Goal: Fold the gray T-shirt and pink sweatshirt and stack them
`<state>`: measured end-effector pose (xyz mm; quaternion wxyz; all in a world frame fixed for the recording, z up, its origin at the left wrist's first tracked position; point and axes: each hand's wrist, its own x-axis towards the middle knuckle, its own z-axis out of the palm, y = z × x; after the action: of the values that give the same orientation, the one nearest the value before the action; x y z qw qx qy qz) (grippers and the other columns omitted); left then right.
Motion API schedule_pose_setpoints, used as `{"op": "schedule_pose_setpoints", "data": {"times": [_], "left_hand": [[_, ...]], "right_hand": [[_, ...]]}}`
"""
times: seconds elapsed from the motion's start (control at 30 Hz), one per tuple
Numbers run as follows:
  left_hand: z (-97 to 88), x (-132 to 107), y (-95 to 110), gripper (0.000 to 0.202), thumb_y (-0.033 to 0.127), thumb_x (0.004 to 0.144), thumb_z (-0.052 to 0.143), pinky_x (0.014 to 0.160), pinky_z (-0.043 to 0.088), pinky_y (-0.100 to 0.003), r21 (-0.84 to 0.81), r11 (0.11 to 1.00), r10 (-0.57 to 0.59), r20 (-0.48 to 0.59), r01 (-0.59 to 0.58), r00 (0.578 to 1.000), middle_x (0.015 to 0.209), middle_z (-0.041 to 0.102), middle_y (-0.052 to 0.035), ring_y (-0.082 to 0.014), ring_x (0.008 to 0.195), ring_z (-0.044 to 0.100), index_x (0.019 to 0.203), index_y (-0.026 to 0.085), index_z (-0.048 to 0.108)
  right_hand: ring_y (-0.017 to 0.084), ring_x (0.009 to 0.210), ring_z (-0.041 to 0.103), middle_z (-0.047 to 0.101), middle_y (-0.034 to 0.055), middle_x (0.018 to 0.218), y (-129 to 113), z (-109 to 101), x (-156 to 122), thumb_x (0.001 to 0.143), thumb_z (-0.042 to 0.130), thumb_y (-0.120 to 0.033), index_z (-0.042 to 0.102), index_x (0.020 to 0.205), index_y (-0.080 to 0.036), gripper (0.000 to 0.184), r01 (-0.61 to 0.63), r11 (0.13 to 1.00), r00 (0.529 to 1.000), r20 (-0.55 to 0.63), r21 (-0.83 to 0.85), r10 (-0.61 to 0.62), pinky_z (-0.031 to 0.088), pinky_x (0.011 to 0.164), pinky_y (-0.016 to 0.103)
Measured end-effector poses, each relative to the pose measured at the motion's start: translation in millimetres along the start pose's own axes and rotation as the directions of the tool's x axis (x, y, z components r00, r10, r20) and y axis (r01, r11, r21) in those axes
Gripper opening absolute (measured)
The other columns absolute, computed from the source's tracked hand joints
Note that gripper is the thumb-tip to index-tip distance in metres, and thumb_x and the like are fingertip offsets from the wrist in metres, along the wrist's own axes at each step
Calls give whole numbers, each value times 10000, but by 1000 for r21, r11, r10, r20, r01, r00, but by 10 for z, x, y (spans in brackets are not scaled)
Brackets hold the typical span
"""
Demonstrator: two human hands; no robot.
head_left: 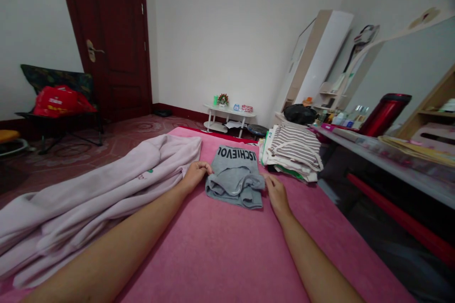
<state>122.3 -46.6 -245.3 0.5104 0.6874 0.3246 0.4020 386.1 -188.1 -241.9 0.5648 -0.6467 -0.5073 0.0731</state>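
Note:
A grey shirt (236,177) with black lettering across its far part lies partly folded on the pink bedspread (213,255), its near part bunched in layers. My left hand (196,175) pinches the shirt's left edge between thumb and fingers. At the opposite edge, my right hand (276,193) has its fingers closed on the cloth. A stack of folded clothes (293,151), topped by a striped garment, sits just beyond my right hand. Left of my left hand, a pale pink fleece blanket (106,194) lies in loose folds.
A dressing table (384,151) with a red thermos (386,113) and several bottles borders the bed on the right. Ahead stands a low white table (231,111) with small items. A chair (57,75) holding a red bag (60,102) stands left, near the brown door (110,42).

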Motion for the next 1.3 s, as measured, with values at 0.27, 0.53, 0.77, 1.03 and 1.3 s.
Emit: {"op": "schedule_pose_setpoints", "data": {"times": [0.27, 0.53, 0.77, 1.03, 1.3], "left_hand": [[47, -127, 188, 348, 452, 771, 563, 681, 455, -255, 205, 966, 145, 75, -157, 987, 732, 653, -47, -180, 723, 596, 579, 170, 635], [-48, -126, 155, 183, 318, 616, 753, 727, 448, -261, 489, 797, 267, 243, -356, 933, 877, 622, -38, -187, 805, 581, 604, 185, 627], [-34, -130, 119, 637, 458, 575, 791, 726, 441, -287, 610, 787, 114, 11, -97, 993, 927, 655, -59, -235, 831, 609, 1127, 201, 602], [20, -142, 134, 529, 508, 682, 699, 709, 409, -281, 732, 681, 61, -26, -22, 998, 864, 674, -45, -239, 838, 628, 1118, 226, 594], [53, -165, 102, 484, 362, 698, 706, 722, 447, -289, 646, 762, 99, -43, -48, 994, 909, 674, -44, -217, 819, 627, 1140, 200, 593]], "right_hand": [[221, 1027, 572, 688, 61, 1012, -299, 71, -155, 887, 439, -433, 616, 475, -205, 503, 181, 983, 940, 301, -40, -161, 394, 936, 371], [220, 989, 580, 604, 62, 1025, -157, 144, -182, 686, 659, -352, 636, 700, -202, 153, 162, 923, 984, 129, -348, -124, 437, 875, 335], [318, 1129, 546, 581, 161, 1224, -42, 163, -172, 732, 626, -455, 535, 1231, -146, 594, -5, 859, 994, 88, -512, 59, 420, 949, 425], [290, 1137, 541, 604, 137, 1209, -78, 151, -180, 793, 566, -414, 574, 1184, -128, 484, 50, 848, 987, 155, -528, 38, 406, 984, 401], [291, 1129, 571, 584, 149, 1254, -63, 137, -166, 740, 608, -422, 397, 1367, -153, 714, -66, 903, 988, 96, -425, 118, 436, 948, 418]]}}
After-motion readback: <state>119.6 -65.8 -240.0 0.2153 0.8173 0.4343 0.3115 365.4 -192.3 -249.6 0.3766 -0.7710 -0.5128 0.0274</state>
